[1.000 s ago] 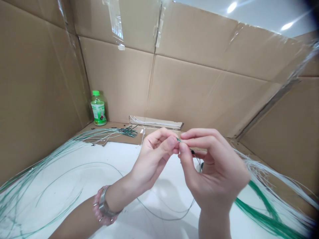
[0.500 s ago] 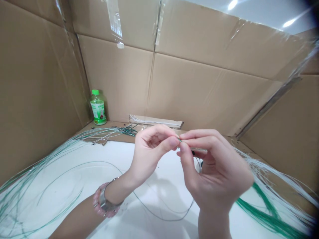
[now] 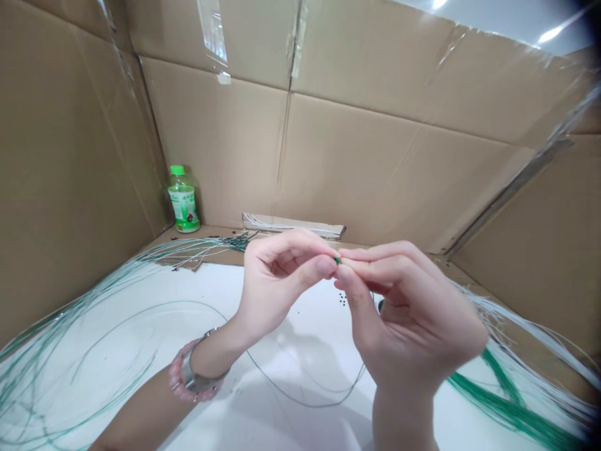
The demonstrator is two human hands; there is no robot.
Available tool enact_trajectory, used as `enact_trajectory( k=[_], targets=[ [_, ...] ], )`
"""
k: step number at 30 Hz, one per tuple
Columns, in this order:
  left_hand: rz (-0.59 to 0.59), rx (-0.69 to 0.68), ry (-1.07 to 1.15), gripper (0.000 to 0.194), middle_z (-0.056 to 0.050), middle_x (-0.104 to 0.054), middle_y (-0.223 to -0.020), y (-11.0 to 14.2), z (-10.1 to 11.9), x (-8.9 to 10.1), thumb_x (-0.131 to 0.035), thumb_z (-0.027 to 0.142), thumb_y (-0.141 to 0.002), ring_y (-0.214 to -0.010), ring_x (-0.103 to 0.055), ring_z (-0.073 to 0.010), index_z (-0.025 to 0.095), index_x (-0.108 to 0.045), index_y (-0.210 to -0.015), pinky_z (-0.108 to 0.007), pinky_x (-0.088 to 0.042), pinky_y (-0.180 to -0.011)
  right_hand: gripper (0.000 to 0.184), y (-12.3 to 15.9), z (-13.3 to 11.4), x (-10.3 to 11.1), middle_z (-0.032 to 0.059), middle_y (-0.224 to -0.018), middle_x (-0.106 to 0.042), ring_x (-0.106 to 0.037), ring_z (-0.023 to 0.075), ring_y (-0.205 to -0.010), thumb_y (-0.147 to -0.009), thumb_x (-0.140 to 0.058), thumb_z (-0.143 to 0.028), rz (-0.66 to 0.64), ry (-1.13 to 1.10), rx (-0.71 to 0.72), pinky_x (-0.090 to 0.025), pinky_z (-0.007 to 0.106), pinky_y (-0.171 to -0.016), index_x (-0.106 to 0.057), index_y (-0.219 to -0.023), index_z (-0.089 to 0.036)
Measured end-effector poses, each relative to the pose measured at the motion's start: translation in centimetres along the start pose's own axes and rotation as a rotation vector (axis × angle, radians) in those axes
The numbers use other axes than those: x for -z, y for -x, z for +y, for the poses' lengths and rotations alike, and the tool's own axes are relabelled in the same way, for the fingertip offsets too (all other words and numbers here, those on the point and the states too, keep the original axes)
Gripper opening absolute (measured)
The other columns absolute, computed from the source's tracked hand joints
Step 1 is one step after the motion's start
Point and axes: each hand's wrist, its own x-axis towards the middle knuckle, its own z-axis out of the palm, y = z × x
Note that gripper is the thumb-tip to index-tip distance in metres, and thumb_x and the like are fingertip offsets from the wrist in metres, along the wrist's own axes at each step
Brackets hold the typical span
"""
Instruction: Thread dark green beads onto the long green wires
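The left hand [image 3: 275, 288] reaches up and inward from the lower left, its forearm slanting, wrist roughly in line, fingers curled over and thumb laid forward. The right hand [image 3: 413, 319] rises from below on a nearly upright forearm and bends inward at the wrist, its index finger stretched toward the left hand and its thumb beneath. The fingertips of the two hands meet, each pinching at a small green strand [image 3: 337, 260] between thumb and finger; most of it is hidden by the fingers. A pink beaded bracelet [image 3: 175, 378] and a metal band [image 3: 191, 369] circle the left wrist.

Under the hands lies a white tabletop [image 3: 282, 432]. A thin wire [image 3: 305, 405] loops across it below them; whether it joins the pinched strand cannot be told. Small dark dots [image 3: 342, 299] show just below the right fingertips. Left of the hands spreads a bundle of green and white wires [image 3: 154, 258]; right of them lie a thick green bundle [image 3: 530, 413] and loose white strands [image 3: 526, 326].

Beyond the hands, cardboard walls [image 3: 357, 169] enclose the table. A green-capped bottle [image 3: 184, 203] stands in the far left corner.
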Motion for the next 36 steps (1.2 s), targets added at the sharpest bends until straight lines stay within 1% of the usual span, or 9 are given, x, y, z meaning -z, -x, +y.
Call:
enact_trajectory(
  k=[4,8,12,16,23,27,31,34,36],
  targets=[
    [-0.030,0.016,-0.008,0.007,-0.001,-0.068,-0.073,0.0,0.1,0.1,-0.069,0.018,-0.079,-0.067,-0.064,-0.0096,0.023,-0.075,-0.078,-0.018,-0.053,-0.062,0.024,-0.1,0.1,0.2,0.0016,-0.078,-0.067,-0.064,0.0130,-0.070,-0.068,-0.068,0.005,0.002,-0.050,-0.032,-0.055,0.025,-0.052,-0.067,-0.075,-0.017],
    [0.006,0.025,-0.001,0.005,0.000,-0.066,-0.067,-0.1,0.1,0.1,-0.071,0.022,-0.078,-0.062,-0.061,-0.0083,0.022,-0.074,-0.074,-0.016,-0.051,-0.058,0.028,-0.3,0.2,0.3,0.0009,-0.080,-0.069,-0.065,0.0137,-0.070,-0.069,-0.067,0.006,-0.028,-0.102,-0.042,-0.055,0.025,-0.051,-0.069,-0.081,-0.020],
    [0.048,0.024,-0.014,0.005,0.000,-0.066,-0.067,0.0,-0.1,0.0,-0.071,0.023,-0.078,-0.060,-0.061,-0.0081,0.020,-0.072,-0.073,-0.016,-0.051,-0.058,0.034,-0.4,0.1,0.3,-0.0005,-0.076,-0.069,-0.064,0.0142,-0.068,-0.067,-0.066,0.007,-0.056,-0.029,-0.002,-0.054,0.026,-0.050,-0.068,-0.085,-0.022],
    [0.051,0.005,-0.037,0.006,0.000,-0.067,-0.069,0.0,0.0,-0.1,-0.069,0.021,-0.079,-0.062,-0.062,-0.0077,0.020,-0.071,-0.073,-0.015,-0.052,-0.059,0.031,-0.3,0.0,0.3,-0.0013,-0.073,-0.068,-0.062,0.0125,-0.064,-0.068,-0.064,0.006,-0.059,0.027,0.012,-0.052,0.024,-0.048,-0.066,-0.083,-0.021],
    [0.022,-0.010,-0.048,0.006,0.001,-0.066,-0.071,0.1,0.0,-0.1,-0.068,0.019,-0.080,-0.063,-0.062,-0.0059,0.019,-0.072,-0.076,-0.013,-0.052,-0.060,0.028,-0.4,-0.2,0.4,-0.0021,-0.071,-0.067,-0.060,0.0099,-0.063,-0.067,-0.063,0.006,-0.085,0.070,0.011,-0.052,0.021,-0.047,-0.065,-0.080,-0.019],
    [0.029,-0.044,-0.137,0.006,0.000,-0.066,-0.069,0.0,0.3,-0.1,-0.068,0.018,-0.079,-0.062,-0.061,-0.0075,0.019,-0.072,-0.074,-0.015,-0.051,-0.058,0.027,-0.2,-0.1,0.4,-0.0016,-0.071,-0.066,-0.059,0.0099,-0.063,-0.068,-0.064,0.005,-0.061,0.101,0.035,-0.051,0.021,-0.048,-0.065,-0.079,-0.019],
    [-0.016,-0.067,-0.265,0.006,0.000,-0.067,-0.071,-0.2,0.8,0.2,-0.069,0.015,-0.078,-0.068,-0.063,-0.0087,0.018,-0.072,-0.074,-0.015,-0.052,-0.062,0.026,-0.3,0.3,0.7,-0.0010,-0.073,-0.066,-0.059,0.0092,-0.063,-0.069,-0.065,0.005,-0.087,0.165,0.088,-0.051,0.022,-0.052,-0.066,-0.078,-0.019],
    [-0.030,-0.058,-0.295,0.006,0.000,-0.069,-0.072,-0.5,1.0,0.4,-0.069,0.013,-0.078,-0.068,-0.065,-0.0086,0.018,-0.072,-0.076,-0.014,-0.053,-0.059,0.026,-0.6,0.5,1.0,-0.0022,-0.075,-0.069,-0.061,0.0089,-0.064,-0.071,-0.066,0.004,-0.118,0.141,0.051,-0.053,0.021,-0.055,-0.067,-0.081,-0.021],
    [-0.033,-0.084,-0.311,0.006,0.000,-0.070,-0.072,-0.7,0.9,0.4,-0.069,0.013,-0.077,-0.066,-0.066,-0.0094,0.018,-0.073,-0.075,-0.015,-0.054,-0.056,0.024,-0.8,0.6,1.2,-0.0036,-0.074,-0.070,-0.062,0.0086,-0.063,-0.073,-0.067,0.001,-0.130,0.115,0.017,-0.054,0.020,-0.056,-0.068,-0.081,-0.022]
  ],
)
